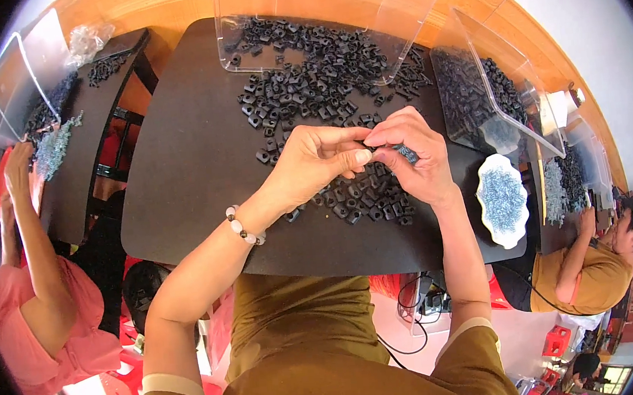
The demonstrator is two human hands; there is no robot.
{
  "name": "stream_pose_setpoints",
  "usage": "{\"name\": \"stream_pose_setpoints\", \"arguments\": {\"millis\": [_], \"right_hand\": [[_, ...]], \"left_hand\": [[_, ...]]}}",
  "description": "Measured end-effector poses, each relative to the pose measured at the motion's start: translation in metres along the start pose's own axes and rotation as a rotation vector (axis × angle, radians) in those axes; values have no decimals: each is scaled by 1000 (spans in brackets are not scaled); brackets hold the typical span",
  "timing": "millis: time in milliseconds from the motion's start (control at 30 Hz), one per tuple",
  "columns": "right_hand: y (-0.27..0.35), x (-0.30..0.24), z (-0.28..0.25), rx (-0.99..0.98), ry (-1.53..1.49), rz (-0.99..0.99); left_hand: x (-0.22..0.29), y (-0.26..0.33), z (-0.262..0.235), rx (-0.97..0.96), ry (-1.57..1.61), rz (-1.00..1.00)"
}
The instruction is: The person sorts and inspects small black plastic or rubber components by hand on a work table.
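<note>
Both hands pinch at one black part [367, 146] dead centre, left hand [312, 164] and right hand [412, 155] fingertip to fingertip, part pile [354, 194] directly underneath.

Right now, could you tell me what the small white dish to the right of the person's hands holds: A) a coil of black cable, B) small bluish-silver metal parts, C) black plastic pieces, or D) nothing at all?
B: the white dish by the right hand is filled with small bluish-silver metal parts, while the black pieces lie loose on the dark table.
</note>
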State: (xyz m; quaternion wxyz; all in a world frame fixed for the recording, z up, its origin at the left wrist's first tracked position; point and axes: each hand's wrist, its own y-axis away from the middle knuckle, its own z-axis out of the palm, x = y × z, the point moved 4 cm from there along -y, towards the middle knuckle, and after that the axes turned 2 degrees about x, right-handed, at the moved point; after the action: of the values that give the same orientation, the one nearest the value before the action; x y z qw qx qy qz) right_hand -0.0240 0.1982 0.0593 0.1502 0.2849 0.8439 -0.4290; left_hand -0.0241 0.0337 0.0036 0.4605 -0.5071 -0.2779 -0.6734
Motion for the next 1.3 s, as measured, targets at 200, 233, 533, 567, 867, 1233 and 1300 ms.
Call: {"name": "stream_pose_setpoints", "arguments": {"millis": [200, 233, 533, 567, 867, 1233, 1300], "right_hand": [[0, 7, 0, -30, -24, 97], [3, 14, -2, -28, -85, 249], [-14, 85, -23, -60, 148, 545], [-17, 88, -22, -101, 185, 560], [-39, 79, 15, -225, 303, 470], [-40, 59, 32, -453, 70, 464], [-42, 64, 28, -390, 202, 437]], "left_hand": [[-1, 0, -7, 59, -116, 2], [-1, -2, -7, 59, -115, 5], [13, -7, -40, 449, -109, 204], [15, -7, -43, 514, -94, 230], [15, -7, -56, 711, -158, 382], [17, -6, -52, 710, -166, 368], [16, -6, -51, 705, -169, 363]]}}
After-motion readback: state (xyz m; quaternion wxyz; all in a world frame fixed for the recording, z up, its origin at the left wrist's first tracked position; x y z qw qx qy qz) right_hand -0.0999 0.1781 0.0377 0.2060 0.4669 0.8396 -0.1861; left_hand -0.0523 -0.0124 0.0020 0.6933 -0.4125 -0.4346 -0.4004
